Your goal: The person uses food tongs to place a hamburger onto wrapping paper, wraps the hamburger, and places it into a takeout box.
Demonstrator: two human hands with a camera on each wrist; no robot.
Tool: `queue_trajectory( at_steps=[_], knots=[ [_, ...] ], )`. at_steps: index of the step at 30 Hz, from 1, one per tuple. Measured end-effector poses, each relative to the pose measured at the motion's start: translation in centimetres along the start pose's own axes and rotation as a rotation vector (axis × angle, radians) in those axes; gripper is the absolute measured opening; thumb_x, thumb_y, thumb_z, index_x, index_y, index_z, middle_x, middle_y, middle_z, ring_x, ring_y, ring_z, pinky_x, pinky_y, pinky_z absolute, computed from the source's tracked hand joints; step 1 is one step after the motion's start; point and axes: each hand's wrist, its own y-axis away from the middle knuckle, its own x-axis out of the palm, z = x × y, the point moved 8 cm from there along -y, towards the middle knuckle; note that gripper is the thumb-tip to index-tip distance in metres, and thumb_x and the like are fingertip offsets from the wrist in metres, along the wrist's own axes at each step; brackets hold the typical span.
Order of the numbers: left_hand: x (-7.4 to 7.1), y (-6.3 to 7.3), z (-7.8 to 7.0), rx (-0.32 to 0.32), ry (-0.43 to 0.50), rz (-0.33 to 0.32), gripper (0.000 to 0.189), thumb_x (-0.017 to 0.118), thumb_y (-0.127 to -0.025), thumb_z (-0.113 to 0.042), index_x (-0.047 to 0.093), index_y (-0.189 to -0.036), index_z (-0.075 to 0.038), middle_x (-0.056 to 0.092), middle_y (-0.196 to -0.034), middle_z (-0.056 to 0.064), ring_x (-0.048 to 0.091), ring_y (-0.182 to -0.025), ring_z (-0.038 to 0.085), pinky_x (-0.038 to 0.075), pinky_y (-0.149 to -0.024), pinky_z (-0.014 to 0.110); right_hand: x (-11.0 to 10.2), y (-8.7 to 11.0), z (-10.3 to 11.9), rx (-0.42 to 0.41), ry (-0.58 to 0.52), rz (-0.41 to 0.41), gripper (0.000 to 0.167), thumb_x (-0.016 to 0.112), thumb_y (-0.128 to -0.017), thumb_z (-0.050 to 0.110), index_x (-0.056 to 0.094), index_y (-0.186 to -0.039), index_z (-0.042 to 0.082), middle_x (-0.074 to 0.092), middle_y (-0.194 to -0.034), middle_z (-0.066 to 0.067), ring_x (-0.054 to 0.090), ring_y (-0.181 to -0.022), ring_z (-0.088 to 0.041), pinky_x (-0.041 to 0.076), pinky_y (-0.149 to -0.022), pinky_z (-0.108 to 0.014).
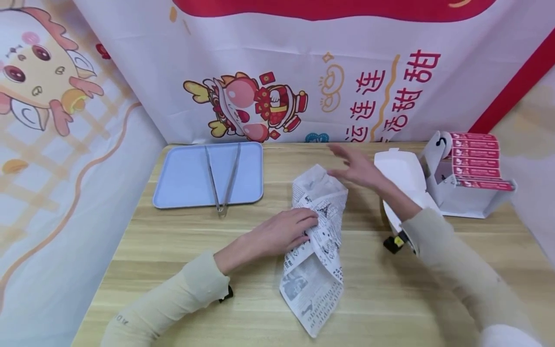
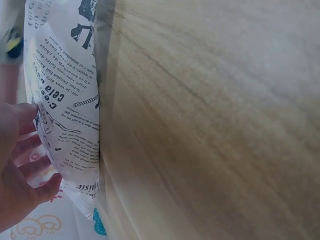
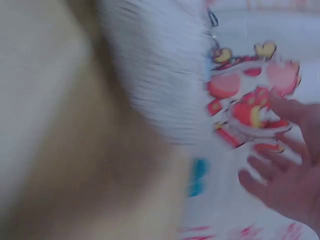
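A sheet of newsprint-patterned wrapping paper lies on the table, its sides folded across the middle into a bundle with pointed far and near ends. Whatever it may contain is hidden. My left hand rests on the folded middle from the left, fingers relaxed over the paper; the left wrist view shows the printed side of the bundle against those fingers. Beside the bundle's far end, to the right, my right hand hovers with spread fingers and holds nothing. Motion blurs the paper in the right wrist view.
A pale blue tray at the back left has metal tongs lying over its front edge. At the right, an open white clamshell box is partly behind the right forearm. Next to it stands a dispenser with a red label roll.
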Motion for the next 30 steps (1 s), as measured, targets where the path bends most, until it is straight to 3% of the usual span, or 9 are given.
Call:
queue_trajectory(
  at_steps=[2,6,9,13,17,20,26,30],
  knots=[
    [-0.1,-0.1,0.1,-0.004,-0.013,0.01,0.048,0.052,-0.103,-0.035,0.046,-0.147,-0.014,0.045,-0.152,0.002,0.04,-0.143,0.018,0.035,-0.12,0.036,0.3,-1.6,3.5,-0.155,0.25,0.083,0.063,0.075,-0.09,0.02,0.048,-0.146,0.011,0.049,-0.151,-0.012,0.045,-0.141,-0.034,0.04,-0.115,-0.053],
    [-0.3,-0.2,-0.1,-0.012,-0.071,0.038,0.048,0.054,-0.103,-0.035,0.048,-0.146,-0.015,0.048,-0.151,0.001,0.042,-0.142,0.017,0.038,-0.118,0.036,4.6,-4.0,7.4,-0.339,0.536,0.426,0.047,0.072,-0.092,0.02,0.06,-0.136,0.015,0.058,-0.144,-0.006,0.046,-0.14,-0.031,0.037,-0.117,-0.05],
    [-0.1,-0.3,-0.4,-0.019,-0.109,0.072,0.049,0.053,-0.103,-0.036,0.047,-0.147,-0.017,0.049,-0.151,0.001,0.042,-0.142,0.018,0.04,-0.117,0.037,7.8,-5.3,7.7,-0.339,0.631,0.641,0.044,0.071,-0.093,0.024,0.061,-0.136,0.019,0.055,-0.147,-0.005,0.04,-0.146,-0.03,0.033,-0.12,-0.05],
    [0.3,-0.2,-0.6,-0.038,-0.118,0.094,0.05,0.051,-0.103,-0.036,0.044,-0.15,-0.019,0.047,-0.153,0.0,0.039,-0.145,0.018,0.041,-0.116,0.039,10.3,-6.4,7.0,-0.286,0.731,0.786,0.042,0.07,-0.094,0.028,0.062,-0.135,0.025,0.054,-0.147,-0.003,0.04,-0.145,-0.028,0.033,-0.12,-0.05],
    [0.6,0.0,-0.8,-0.063,-0.097,0.095,0.05,0.049,-0.104,-0.036,0.042,-0.151,-0.022,0.044,-0.156,-0.001,0.035,-0.148,0.019,0.042,-0.115,0.041,11.1,-6.7,6.2,-0.202,0.801,0.855,0.043,0.071,-0.093,0.032,0.062,-0.134,0.028,0.056,-0.139,0.001,0.04,-0.135,-0.024,0.034,-0.117,-0.051],
    [0.7,0.2,-0.9,-0.076,-0.076,0.097,0.05,0.049,-0.104,-0.036,0.042,-0.152,-0.023,0.042,-0.157,-0.002,0.033,-0.149,0.019,0.043,-0.114,0.042,11.1,-6.7,5.6,-0.173,0.86,0.861,0.042,0.072,-0.092,0.035,0.064,-0.132,0.03,0.055,-0.136,0.002,0.036,-0.13,-0.023,0.032,-0.112,-0.055],
    [0.8,0.4,-1.1,-0.079,-0.058,0.085,0.048,0.048,-0.105,-0.034,0.041,-0.152,-0.024,0.04,-0.158,-0.002,0.031,-0.15,0.019,0.043,-0.114,0.044,12.0,-7.0,4.8,-0.248,0.907,0.813,0.019,0.071,-0.092,0.03,0.072,-0.111,0.025,0.062,-0.122,0.002,0.045,-0.118,-0.022,0.036,-0.105,-0.057],
    [0.8,0.5,-1.1,-0.082,-0.043,0.072,0.048,0.048,-0.105,-0.033,0.041,-0.152,-0.024,0.04,-0.159,-0.002,0.03,-0.151,0.019,0.043,-0.113,0.045,12.5,-7.3,5.1,-0.316,0.819,0.756,0.005,0.07,-0.093,0.021,0.072,-0.092,0.017,0.066,-0.093,0.002,0.054,-0.089,-0.017,0.046,-0.088,-0.039]
  ],
)
